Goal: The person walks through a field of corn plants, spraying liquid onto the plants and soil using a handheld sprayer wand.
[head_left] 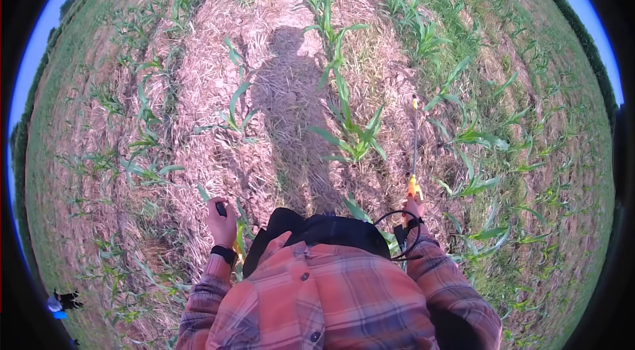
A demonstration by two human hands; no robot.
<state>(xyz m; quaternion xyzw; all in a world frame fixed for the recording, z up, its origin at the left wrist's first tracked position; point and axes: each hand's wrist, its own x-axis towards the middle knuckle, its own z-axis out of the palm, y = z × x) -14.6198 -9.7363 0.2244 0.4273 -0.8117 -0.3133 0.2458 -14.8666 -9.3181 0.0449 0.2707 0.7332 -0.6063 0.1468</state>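
My right hand (pixel 415 206) is closed around the yellow handle of a sprayer wand (pixel 414 186). Its thin metal tube reaches forward to a yellow nozzle (pixel 415 104), held over the ground between two plant rows. A black hose (pixel 390 213) loops beside my right wrist. On the other side, my left hand (pixel 222 223) wraps around a black handle grip (pixel 221 209), whose rounded end sticks out past the thumb. A small yellow part (pixel 236 245) shows near the left wrist; the rest of that handle is hidden.
Young corn plants (pixel 360 140) stand in rows ahead and on both sides. Dry straw (pixel 205 85) covers the soil between them. Weedy grass (pixel 433 19) grows along the right rows. My shadow (pixel 291 92) falls straight ahead. A corn plant (pixel 233 112) stands ahead of my left hand.
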